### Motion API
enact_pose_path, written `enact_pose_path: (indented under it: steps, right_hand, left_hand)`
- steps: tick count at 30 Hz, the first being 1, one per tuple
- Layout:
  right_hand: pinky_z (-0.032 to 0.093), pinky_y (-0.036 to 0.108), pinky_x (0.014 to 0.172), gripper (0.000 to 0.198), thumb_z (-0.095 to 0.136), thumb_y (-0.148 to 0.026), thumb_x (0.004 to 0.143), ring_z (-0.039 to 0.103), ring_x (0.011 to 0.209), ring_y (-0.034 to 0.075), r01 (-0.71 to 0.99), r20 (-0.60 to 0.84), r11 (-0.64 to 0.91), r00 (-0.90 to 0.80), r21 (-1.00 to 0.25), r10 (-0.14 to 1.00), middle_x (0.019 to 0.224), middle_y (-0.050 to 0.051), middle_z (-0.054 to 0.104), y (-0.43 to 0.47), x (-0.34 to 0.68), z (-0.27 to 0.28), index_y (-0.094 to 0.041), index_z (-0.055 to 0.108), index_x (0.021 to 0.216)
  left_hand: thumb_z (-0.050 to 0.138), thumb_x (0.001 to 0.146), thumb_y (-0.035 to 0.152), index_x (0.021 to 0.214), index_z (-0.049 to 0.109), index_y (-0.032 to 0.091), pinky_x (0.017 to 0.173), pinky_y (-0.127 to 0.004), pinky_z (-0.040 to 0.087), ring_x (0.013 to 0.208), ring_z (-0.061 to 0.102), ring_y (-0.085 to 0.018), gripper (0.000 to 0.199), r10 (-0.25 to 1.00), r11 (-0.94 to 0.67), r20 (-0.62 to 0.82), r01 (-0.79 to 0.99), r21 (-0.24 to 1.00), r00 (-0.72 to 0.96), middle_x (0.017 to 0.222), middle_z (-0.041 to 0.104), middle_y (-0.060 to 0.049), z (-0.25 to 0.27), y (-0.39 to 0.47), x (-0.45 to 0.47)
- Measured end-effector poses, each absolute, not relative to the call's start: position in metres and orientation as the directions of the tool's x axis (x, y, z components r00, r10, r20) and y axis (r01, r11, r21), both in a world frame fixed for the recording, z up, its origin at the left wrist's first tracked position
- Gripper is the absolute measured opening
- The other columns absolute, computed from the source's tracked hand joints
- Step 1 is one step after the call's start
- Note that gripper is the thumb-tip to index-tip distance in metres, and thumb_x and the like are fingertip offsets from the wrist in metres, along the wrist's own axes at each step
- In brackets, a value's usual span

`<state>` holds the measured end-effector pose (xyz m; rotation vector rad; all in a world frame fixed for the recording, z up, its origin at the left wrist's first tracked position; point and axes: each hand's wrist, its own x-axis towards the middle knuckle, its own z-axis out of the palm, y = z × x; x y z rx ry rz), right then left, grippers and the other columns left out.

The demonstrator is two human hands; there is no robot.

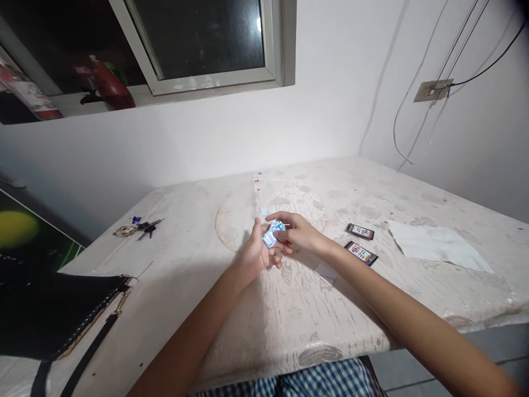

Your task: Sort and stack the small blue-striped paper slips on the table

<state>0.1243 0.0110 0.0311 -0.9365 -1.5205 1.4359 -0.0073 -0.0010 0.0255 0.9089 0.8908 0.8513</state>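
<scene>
Above the middle of the table, my right hand [295, 230] pinches a few small blue-and-white printed cards [273, 234], overlapping and slightly fanned. Their print is too small to read. My left hand [258, 251] is cupped palm up beneath and beside them, thumb raised, fingers apart and partly behind the cards. Whether the cards touch the left palm, I cannot tell. A small pale piece [263, 211] lies just beyond my hands. Under my right forearm is a thin whitish slip [325, 274], partly covered.
Two dark-edged printed packets [360, 231] and a white cloth or paper sheet [440, 246] lie to the right. Keys [147, 227] are at the left, with a black bag [61, 314] and its strap nearer. The wall and window [198, 82] stand behind the table [231, 342].
</scene>
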Motion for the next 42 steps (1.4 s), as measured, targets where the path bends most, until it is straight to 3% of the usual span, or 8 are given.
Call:
enact_pose_path:
  steps: [4, 10, 15, 23, 29, 33, 42]
  right_hand:
    - [0.033, 0.02, 0.041, 0.027, 0.047, -0.008, 0.067, 0.044, 0.04, 0.008, -0.087, 0.042, 0.025, -0.194, -0.996, 0.98, 0.053, -0.004, 0.049, 0.015, 0.127, 0.036, -0.013, 0.051, 0.094]
    - [0.032, 0.02, 0.041, 0.022, 0.047, -0.01, 0.065, 0.044, 0.041, 0.008, -0.222, 0.054, 0.007, -0.208, -0.975, 0.977, 0.054, -0.005, 0.05, 0.017, 0.122, 0.031, -0.018, 0.045, 0.085]
    - [0.032, 0.02, 0.04, 0.022, 0.044, -0.011, 0.063, 0.045, 0.041, 0.009, -0.245, 0.067, 0.015, -0.206, -0.969, 0.976, 0.053, -0.006, 0.05, 0.018, 0.115, 0.024, -0.019, 0.042, 0.083]
    - [0.039, 0.021, 0.046, 0.023, 0.039, -0.011, 0.07, 0.049, 0.045, 0.01, -0.079, 0.193, 0.18, -0.224, -0.981, 0.955, 0.05, -0.007, 0.049, 0.006, 0.108, 0.025, -0.019, 0.046, 0.09]
    - [0.046, 0.027, 0.049, 0.018, 0.041, -0.013, 0.073, 0.055, 0.047, 0.013, -0.172, 0.123, 0.068, -0.332, -0.983, 0.935, 0.053, -0.006, 0.052, 0.007, 0.098, 0.017, -0.02, 0.039, 0.09]
    - [0.042, 0.025, 0.044, 0.012, 0.043, -0.019, 0.075, 0.051, 0.042, 0.013, -0.279, 0.046, -0.052, -0.332, -0.959, 0.942, 0.048, -0.005, 0.049, 0.015, 0.092, 0.013, -0.019, 0.041, 0.087]
    - [0.038, 0.023, 0.044, 0.021, 0.053, -0.038, 0.075, 0.046, 0.043, 0.011, -0.401, 0.153, 0.04, -0.254, -0.915, 0.955, 0.049, -0.006, 0.045, 0.03, 0.099, -0.003, -0.02, 0.044, 0.08]
  left_hand:
    - [0.034, 0.084, 0.052, 0.101, 0.04, 0.02, 0.045, -0.031, 0.044, 0.041, 0.05, -0.015, 0.037, 0.953, 0.171, -0.09, -0.267, 0.949, 0.288, 0.062, 0.06, -0.005, 0.023, 0.001, -0.01]
    - [0.047, 0.082, 0.034, 0.089, 0.044, 0.018, 0.049, -0.025, 0.043, 0.046, 0.049, -0.011, 0.018, 0.947, 0.13, -0.025, -0.312, 0.941, 0.319, 0.063, 0.058, -0.003, 0.021, 0.001, -0.01]
    - [0.055, 0.077, 0.034, 0.086, 0.047, 0.018, 0.047, -0.022, 0.04, 0.044, 0.046, -0.008, 0.02, 0.956, 0.1, 0.001, -0.327, 0.94, 0.294, 0.059, 0.053, 0.001, 0.019, 0.0, -0.01]
    - [0.053, 0.077, 0.043, 0.084, 0.046, 0.019, 0.045, -0.022, 0.039, 0.043, 0.045, -0.009, 0.026, 0.973, 0.127, -0.047, -0.352, 0.927, 0.227, 0.052, 0.048, 0.003, 0.016, 0.003, -0.014]
    - [0.062, 0.07, 0.045, 0.075, 0.045, 0.018, 0.042, -0.02, 0.036, 0.04, 0.038, -0.006, 0.033, 0.984, 0.097, -0.044, -0.313, 0.945, 0.173, 0.051, 0.043, 0.005, 0.009, 0.006, -0.016]
    - [0.063, 0.068, 0.047, 0.072, 0.047, 0.017, 0.038, -0.019, 0.032, 0.037, 0.035, -0.005, 0.034, 0.992, 0.063, -0.033, -0.256, 0.965, 0.119, 0.047, 0.039, 0.006, 0.01, 0.009, -0.018]
    - [0.061, 0.071, 0.042, 0.072, 0.049, 0.015, 0.042, -0.02, 0.037, 0.04, 0.038, -0.005, 0.03, 0.977, 0.055, 0.001, -0.261, 0.964, 0.211, 0.05, 0.047, 0.003, 0.015, 0.01, -0.017]
